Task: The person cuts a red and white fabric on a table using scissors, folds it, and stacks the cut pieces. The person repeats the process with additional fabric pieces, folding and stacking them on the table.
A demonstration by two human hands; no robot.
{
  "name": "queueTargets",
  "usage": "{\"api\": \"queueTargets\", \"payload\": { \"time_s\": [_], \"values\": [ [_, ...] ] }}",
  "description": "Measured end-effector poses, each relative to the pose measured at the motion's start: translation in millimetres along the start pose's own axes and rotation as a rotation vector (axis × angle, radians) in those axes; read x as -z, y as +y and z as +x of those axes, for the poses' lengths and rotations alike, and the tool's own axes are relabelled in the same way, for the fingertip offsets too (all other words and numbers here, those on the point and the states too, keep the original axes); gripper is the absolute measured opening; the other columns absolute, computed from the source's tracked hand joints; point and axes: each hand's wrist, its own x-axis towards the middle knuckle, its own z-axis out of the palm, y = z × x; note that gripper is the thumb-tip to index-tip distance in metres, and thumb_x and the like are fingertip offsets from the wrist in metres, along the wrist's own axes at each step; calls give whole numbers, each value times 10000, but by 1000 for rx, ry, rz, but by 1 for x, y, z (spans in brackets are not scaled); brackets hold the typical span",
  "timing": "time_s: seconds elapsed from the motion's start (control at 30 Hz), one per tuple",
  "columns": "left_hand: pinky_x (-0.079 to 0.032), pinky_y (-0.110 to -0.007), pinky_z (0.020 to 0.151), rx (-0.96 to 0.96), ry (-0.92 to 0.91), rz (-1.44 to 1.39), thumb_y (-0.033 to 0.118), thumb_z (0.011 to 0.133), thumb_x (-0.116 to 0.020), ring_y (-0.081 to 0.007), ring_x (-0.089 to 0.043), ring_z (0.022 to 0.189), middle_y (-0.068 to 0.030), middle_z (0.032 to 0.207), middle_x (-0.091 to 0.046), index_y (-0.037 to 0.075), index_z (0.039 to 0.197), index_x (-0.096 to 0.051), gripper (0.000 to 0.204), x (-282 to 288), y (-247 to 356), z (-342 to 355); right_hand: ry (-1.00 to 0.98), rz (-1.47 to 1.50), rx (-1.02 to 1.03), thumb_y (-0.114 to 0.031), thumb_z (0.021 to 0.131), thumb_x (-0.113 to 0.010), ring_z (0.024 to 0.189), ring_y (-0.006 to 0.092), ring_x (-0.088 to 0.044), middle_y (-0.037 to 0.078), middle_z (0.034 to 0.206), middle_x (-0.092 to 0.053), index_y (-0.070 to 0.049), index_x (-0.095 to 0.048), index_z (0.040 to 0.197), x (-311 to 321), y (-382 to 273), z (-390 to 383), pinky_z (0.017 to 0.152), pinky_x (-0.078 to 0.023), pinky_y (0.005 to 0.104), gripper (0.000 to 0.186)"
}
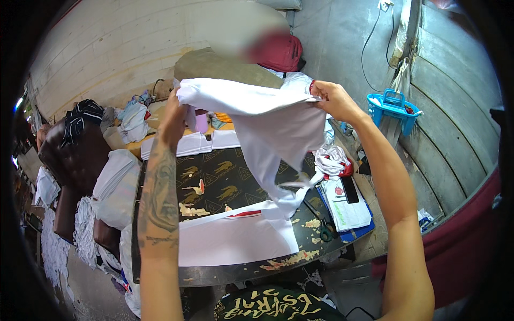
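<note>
A piece of white cloth (284, 125) is stretched in the air above the table, its lower part hanging in loose folds. My left hand (172, 120) grips its left end, the fingers partly hidden behind the fabric. At the other upper corner, my right hand (335, 101) pinches the edge. The hanging end reaches down to a flat white fabric panel (235, 241) on the dark table (225, 275); whether the two are joined I cannot tell. A narrow red strip (245, 214) shows along the panel's upper edge.
Dark-handled scissors (325, 231) lie right of the panel, near papers (342, 211) with a black phone (349, 190) on top. White strips (184, 145) line the table's far edge. A brown chair (80, 147) and cloth piles stand left; a blue basket (393, 107) hangs right.
</note>
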Motion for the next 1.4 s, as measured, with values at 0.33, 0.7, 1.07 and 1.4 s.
{"api": "queueTargets", "payload": {
  "time_s": [0.33,0.7,1.07,1.4],
  "values": [
    [-630,-453,822,501,-77,219,480,1076,-570,-291,-795,979,-126,1192,-776,135,1388,-640,471,40,8,-13,-83,97,-127,-65,960,-652,1070,321,-739,245,1145,-762,20,-718,1311,-26,4,-8,969,-539,412,368],
    [-537,-328,552,730,143,-142,404,1023,-719,-164,-704,711,-42,912,-741,147,1159,-744,292,-45,-252,-119,63,441,-185,17,932,-661,1071,134,-689,96,1123,-778,29,-721,1272,-158,91,-87,960,-544,310,346],
    [-47,-790,1240,702,-421,1268,885,692,-787,-513,-77,1649,-267,1793,-123,236,1757,-172,1391,-189,-339,-194,-274,266,-672,-244,926,-814,1174,368,-730,172,1234,-776,-62,-736,1247,-226,205,-268,1015,-556,460,377],
    [-428,-570,1119,401,-46,1130,66,898,-653,-437,-559,1364,-195,1423,-629,114,1412,-617,518,-239,-395,-130,-58,-310,-586,-219,946,-772,1311,379,-611,168,1325,-723,-19,-713,1304,-238,334,-211,1114,-473,569,415]
  ]
}}
